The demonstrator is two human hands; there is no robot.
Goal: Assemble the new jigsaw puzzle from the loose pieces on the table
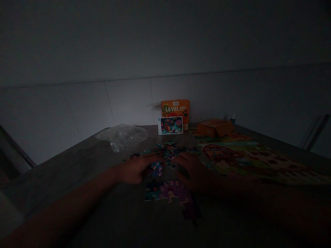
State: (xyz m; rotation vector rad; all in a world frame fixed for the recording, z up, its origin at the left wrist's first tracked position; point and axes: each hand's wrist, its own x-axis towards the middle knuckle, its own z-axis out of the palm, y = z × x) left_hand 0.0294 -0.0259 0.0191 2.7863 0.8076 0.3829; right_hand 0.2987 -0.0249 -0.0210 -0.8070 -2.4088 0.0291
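The scene is very dim. A heap of loose jigsaw pieces (169, 148) lies on the table ahead of me. My left hand (136, 168) reaches in from the left, its forefinger stretched along the heap's near edge. From the right, my right hand (192, 168) lies over the near right side of the heap with fingers extended. Between the hands is a small blue-purple cluster of pieces (156, 168). Closer to me sits a joined puzzle section (173, 191) with a purple, fan-like pattern. No piece can be made out in either hand's fingers.
A picture card (170, 125) leans on an upright orange "LEVEL UP!" box (176, 105) near the wall. Clear plastic bag (126, 136) lies at back left. On the right are a large farm-scene puzzle (245, 156), an orange box (215, 127) and a small bottle (233, 119).
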